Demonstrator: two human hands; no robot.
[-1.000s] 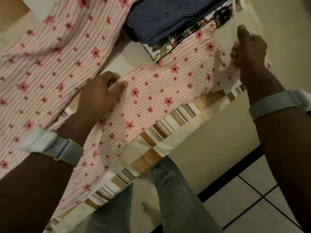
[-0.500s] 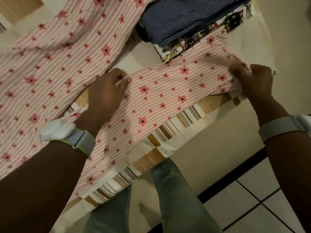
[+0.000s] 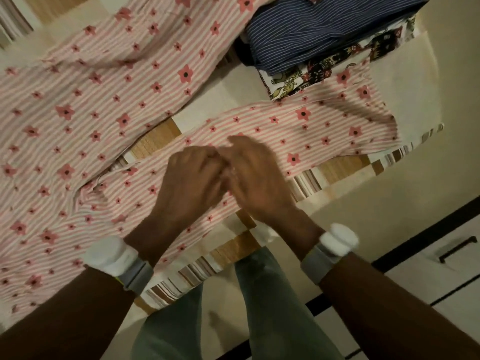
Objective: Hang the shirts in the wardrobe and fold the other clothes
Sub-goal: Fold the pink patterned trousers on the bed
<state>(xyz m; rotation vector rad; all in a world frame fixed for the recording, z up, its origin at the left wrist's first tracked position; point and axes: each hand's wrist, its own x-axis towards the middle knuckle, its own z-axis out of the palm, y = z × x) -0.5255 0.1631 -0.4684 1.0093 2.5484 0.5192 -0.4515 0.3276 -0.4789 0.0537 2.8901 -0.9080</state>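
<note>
Striped bedding (image 3: pixel 345 168) carries pink flowered trousers (image 3: pixel 78 113) across the frame's left and middle, where left hand (image 3: pixel 191 183) and right hand (image 3: pixel 255 180) meet on one leg, seemingly to fold it, grip blurred beyond telling.

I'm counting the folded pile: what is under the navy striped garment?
Under the navy striped garment lies a folded printed cloth with elephant-like figures, on the bed. Only its edge shows; anything beneath is covered.
</note>
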